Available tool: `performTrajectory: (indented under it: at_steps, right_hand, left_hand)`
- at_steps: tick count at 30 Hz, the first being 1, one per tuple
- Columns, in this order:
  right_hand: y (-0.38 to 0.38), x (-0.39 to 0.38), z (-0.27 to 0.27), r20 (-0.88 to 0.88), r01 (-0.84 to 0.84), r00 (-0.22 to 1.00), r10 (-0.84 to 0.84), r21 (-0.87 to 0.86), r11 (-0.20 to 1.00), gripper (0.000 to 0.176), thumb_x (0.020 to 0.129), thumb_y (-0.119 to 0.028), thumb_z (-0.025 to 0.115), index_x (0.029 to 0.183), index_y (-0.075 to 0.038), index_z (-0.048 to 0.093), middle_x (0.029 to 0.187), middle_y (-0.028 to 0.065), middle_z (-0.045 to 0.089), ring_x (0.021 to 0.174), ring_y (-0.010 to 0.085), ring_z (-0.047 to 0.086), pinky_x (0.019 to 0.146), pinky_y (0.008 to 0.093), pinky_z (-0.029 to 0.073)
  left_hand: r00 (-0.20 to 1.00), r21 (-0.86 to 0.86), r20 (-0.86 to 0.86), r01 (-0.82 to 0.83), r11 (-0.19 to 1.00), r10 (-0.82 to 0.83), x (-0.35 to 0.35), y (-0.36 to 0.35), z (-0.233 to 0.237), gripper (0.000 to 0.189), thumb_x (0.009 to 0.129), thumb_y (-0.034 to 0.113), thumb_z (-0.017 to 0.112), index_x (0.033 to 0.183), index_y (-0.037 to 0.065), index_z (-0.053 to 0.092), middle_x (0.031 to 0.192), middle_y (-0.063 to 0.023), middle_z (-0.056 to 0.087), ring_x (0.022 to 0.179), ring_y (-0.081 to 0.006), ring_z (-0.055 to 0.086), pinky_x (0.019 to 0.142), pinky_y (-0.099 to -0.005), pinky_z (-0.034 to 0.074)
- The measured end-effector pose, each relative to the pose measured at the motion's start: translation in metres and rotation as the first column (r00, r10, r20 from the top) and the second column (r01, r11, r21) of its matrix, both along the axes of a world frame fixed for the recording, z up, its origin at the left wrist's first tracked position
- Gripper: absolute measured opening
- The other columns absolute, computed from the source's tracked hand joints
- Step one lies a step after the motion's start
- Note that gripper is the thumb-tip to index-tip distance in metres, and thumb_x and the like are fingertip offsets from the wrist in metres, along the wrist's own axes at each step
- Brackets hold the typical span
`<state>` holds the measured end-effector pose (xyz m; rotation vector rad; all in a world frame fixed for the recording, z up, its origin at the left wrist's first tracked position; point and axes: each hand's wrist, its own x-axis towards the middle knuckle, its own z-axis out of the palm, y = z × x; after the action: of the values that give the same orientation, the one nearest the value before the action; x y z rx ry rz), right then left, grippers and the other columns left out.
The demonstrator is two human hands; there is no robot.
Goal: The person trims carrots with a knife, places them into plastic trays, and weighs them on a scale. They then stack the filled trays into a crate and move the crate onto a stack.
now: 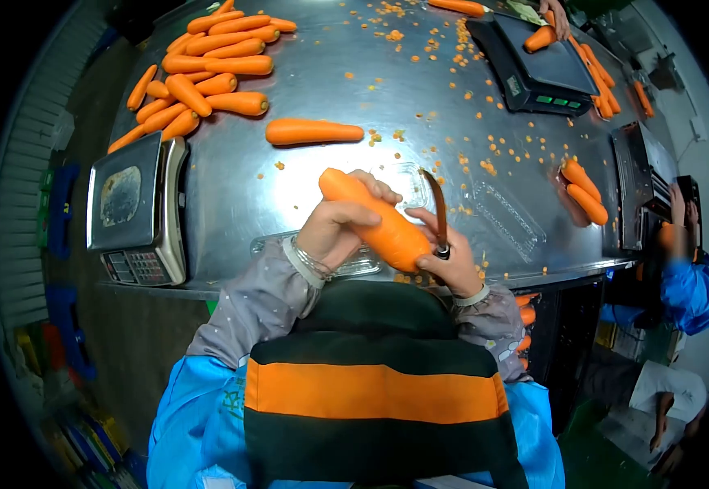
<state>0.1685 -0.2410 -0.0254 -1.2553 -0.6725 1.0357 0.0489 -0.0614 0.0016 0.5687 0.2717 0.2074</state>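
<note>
My left hand (340, 224) is wrapped round the middle of a large orange carrot (379, 218), held tilted above the table's near edge. In my right hand (452, 259) is a knife (437, 204), its narrow curved blade pointing up and away from me. The fingers and thumb of that hand also touch the carrot's near end. Beneath my hands lies a clear plastic tray (362, 262), partly hidden by them. Just beyond my left hand a single carrot (313, 132) rests on the metal table (232, 175).
A carrot pile (208, 61) lies far left, above a scale (126, 196). Another scale (533, 65) stands far right, near a co-worker's hand (560, 18). Carrot slices (485, 167) litter the table. Two carrots (585, 194) lie right; a person in blue (692, 285) works beyond.
</note>
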Motion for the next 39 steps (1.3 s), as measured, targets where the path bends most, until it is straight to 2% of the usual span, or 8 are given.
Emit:
performTrajectory:
  at_steps: [7, 13, 15, 18, 22, 29, 36, 39]
  right_hand:
    - [-0.04, 0.018, 0.009, -0.327, 0.088, 0.935, -0.141, -0.172, 0.981, 0.073, 0.065, -0.016, 0.078, 0.129, 0.0, 0.047, 0.086, 0.0023, 0.058, 0.054, 0.0049, 0.046, 0.046, 0.0193, 0.034]
    - [-0.151, 0.128, -0.016, 0.016, 0.459, 0.878, -0.479, -0.316, 0.83, 0.061, 0.071, -0.006, 0.07, 0.129, -0.003, 0.049, 0.077, 0.0002, 0.054, 0.047, 0.0051, 0.041, 0.041, 0.0204, 0.03]
    - [-0.179, 0.155, -0.025, 0.04, 0.543, 0.825, -0.563, -0.33, 0.772, 0.06, 0.074, -0.001, 0.067, 0.13, -0.005, 0.048, 0.078, 0.0007, 0.055, 0.047, 0.0053, 0.041, 0.041, 0.0207, 0.03]
    - [-0.193, 0.171, -0.048, 0.195, 0.616, 0.782, -0.592, -0.387, 0.686, 0.059, 0.069, 0.002, 0.072, 0.124, -0.005, 0.055, 0.087, 0.0012, 0.059, 0.049, 0.0052, 0.043, 0.041, 0.0206, 0.031]
    - [-0.197, 0.176, -0.101, 0.675, 0.716, 0.618, -0.404, -0.271, 0.643, 0.056, 0.06, 0.003, 0.078, 0.114, -0.006, 0.063, 0.104, 0.0063, 0.063, 0.094, 0.0197, 0.06, 0.091, 0.0292, 0.045]
    - [-0.185, 0.14, -0.058, 0.689, 0.88, 0.43, -0.583, -0.175, 0.441, 0.024, 0.073, 0.002, 0.066, 0.096, -0.001, 0.065, 0.089, 0.007, 0.065, 0.08, 0.017, 0.062, 0.071, 0.0263, 0.046]
    - [-0.072, 0.046, -0.015, 0.808, 0.496, 0.482, -0.338, 0.066, 0.866, 0.022, 0.069, 0.009, 0.05, 0.083, -0.002, 0.064, 0.07, 0.0104, 0.06, 0.058, 0.0225, 0.058, 0.055, 0.0315, 0.046]
    - [-0.029, 0.027, 0.01, 0.842, 0.35, 0.474, -0.257, 0.087, 0.933, 0.019, 0.069, 0.008, 0.052, 0.08, -0.004, 0.062, 0.067, 0.0097, 0.055, 0.057, 0.0271, 0.057, 0.05, 0.034, 0.045]
  left_hand:
    - [0.996, -0.133, 0.074, -0.028, 0.991, 0.038, 0.029, -0.01, -0.006, 0.027, 0.082, 0.007, 0.059, 0.108, 0.003, 0.052, 0.112, -0.0148, 0.056, 0.115, -0.0277, 0.047, 0.104, -0.0426, 0.034]
    - [0.961, 0.414, -0.196, -0.097, 0.905, 0.193, 0.01, 0.073, -0.027, 0.019, 0.089, 0.017, 0.054, 0.105, 0.009, 0.057, 0.106, -0.0083, 0.061, 0.108, -0.0225, 0.056, 0.093, -0.0339, 0.042]
    - [0.877, 0.916, -0.309, 0.17, 0.364, 0.369, 0.016, 0.093, -0.048, 0.032, 0.076, 0.007, 0.06, 0.108, 0.008, 0.056, 0.107, -0.0092, 0.062, 0.104, -0.0228, 0.058, 0.092, -0.0343, 0.042]
    - [0.852, 0.687, -0.14, 0.451, -0.57, 0.504, 0.03, 0.114, -0.053, 0.053, 0.065, 0.002, 0.062, 0.117, 0.008, 0.054, 0.119, -0.012, 0.057, 0.116, -0.027, 0.051, 0.099, -0.0363, 0.036]
    - [0.799, 0.498, -0.145, 0.569, -0.654, 0.584, 0.053, 0.163, -0.109, 0.072, 0.065, 0.001, 0.062, 0.133, 0.012, 0.042, 0.129, -0.0111, 0.051, 0.123, -0.0278, 0.044, 0.107, -0.0433, 0.027]
    - [0.602, 0.38, -0.463, 0.798, -0.468, 0.65, 0.073, 0.151, -0.088, 0.046, 0.067, 0.013, 0.066, 0.112, 0.013, 0.057, 0.117, -0.0091, 0.058, 0.11, -0.0293, 0.052, 0.094, -0.0444, 0.037]
    - [0.883, 0.927, -0.339, 0.372, -0.044, 0.325, 0.039, 0.029, -0.027, 0.025, 0.064, 0.014, 0.066, 0.088, 0.009, 0.063, 0.078, -0.0148, 0.063, 0.076, -0.0378, 0.06, 0.068, -0.0437, 0.048]
    - [0.935, 0.95, -0.219, 0.269, -0.156, 0.279, 0.024, 0.003, -0.028, 0.025, 0.06, 0.009, 0.068, 0.084, 0.011, 0.063, 0.073, -0.0112, 0.063, 0.07, -0.0335, 0.06, 0.067, -0.0408, 0.045]
